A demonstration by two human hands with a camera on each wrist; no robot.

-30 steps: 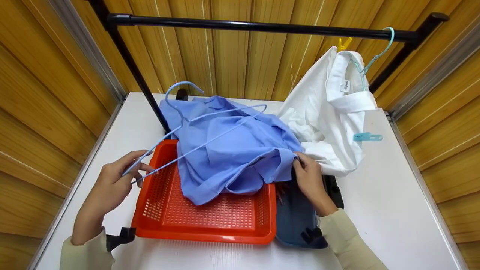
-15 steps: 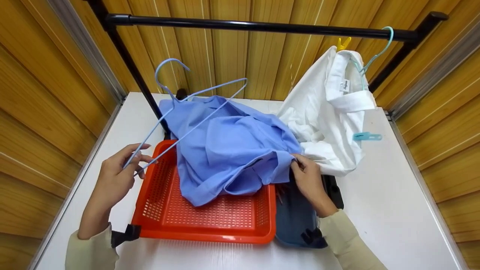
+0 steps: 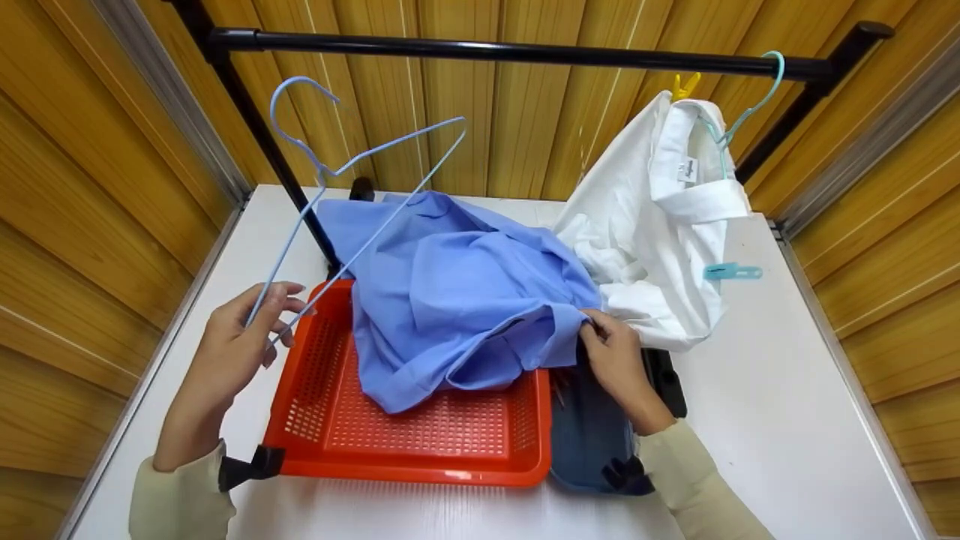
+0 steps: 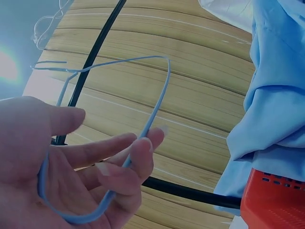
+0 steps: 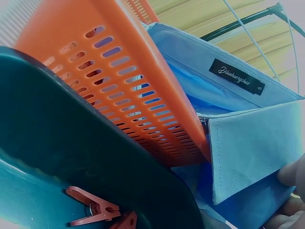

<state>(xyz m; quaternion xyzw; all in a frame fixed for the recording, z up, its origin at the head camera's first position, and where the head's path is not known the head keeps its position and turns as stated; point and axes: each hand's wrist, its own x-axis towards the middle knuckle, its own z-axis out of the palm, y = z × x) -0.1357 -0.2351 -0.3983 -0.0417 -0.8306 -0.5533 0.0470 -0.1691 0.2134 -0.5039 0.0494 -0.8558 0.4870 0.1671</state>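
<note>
My left hand (image 3: 229, 349) holds a light blue wire hanger (image 3: 322, 171) by one end, hook upward, over the left side of the red basket (image 3: 412, 476). In the left wrist view, the fingers curl about the bend of the wire. A blue shirt (image 3: 480, 277) lies heaped across the back of the basket, spilling beyond its rim. My right hand (image 3: 619, 360) pinches the edge of the shirt's collar (image 5: 257, 143) at the basket's right side. The right wrist view shows a black label (image 5: 237, 76) inside the collar; there, most of that hand is out of frame.
A black rack bar (image 3: 487, 51) spans the back. From its right end a white garment (image 3: 637, 225) hangs on a mint hanger (image 3: 776, 82), with yellow (image 3: 684, 88) and teal clothespins (image 3: 733, 271). Red clothespins (image 5: 95, 210) lie in a dark basin (image 3: 592, 427) beside the basket.
The hanger has swung upward and a little left in my left hand, its hook rising off the shirt toward the rack bar. My right hand has stayed nearly still on the collar.
</note>
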